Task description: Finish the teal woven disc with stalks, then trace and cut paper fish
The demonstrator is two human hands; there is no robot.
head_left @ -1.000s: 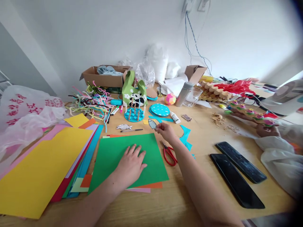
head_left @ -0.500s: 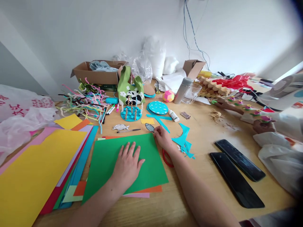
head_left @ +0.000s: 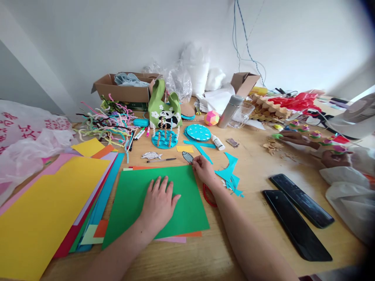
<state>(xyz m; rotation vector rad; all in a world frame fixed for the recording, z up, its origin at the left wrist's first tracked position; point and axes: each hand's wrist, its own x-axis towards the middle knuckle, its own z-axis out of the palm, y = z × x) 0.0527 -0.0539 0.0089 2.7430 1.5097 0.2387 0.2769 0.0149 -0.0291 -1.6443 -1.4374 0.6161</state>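
Observation:
My left hand (head_left: 158, 205) lies flat on a sheet of green paper (head_left: 129, 195), fingers spread. Beyond the sheet's far right corner, my right hand (head_left: 204, 168) pinches the tail end of a small grey paper fish (head_left: 187, 157) between thumb and fingers. A second fish cutout (head_left: 151, 155), white with drawn lines, rests farther left, with a dark pen (head_left: 162, 160) just below it. Red-handled scissors (head_left: 208, 197) are partly covered by my right forearm. Blue paper scraps (head_left: 230, 168) lie to the right of that hand.
Coloured paper sheets (head_left: 67, 195) are stacked at left. Behind stand pipe cleaners (head_left: 111, 121), a green panda bag (head_left: 165, 105), blue discs (head_left: 197, 133), a glue bottle (head_left: 217, 143) and a flask (head_left: 230, 111). Two black phone-like slabs (head_left: 299, 226) lie at right, near a co-worker's hands (head_left: 335, 158).
The view has shifted slightly, so things sit a little farther right. My hands keep nearly the same pose. At right, the co-worker's hands have moved slightly.

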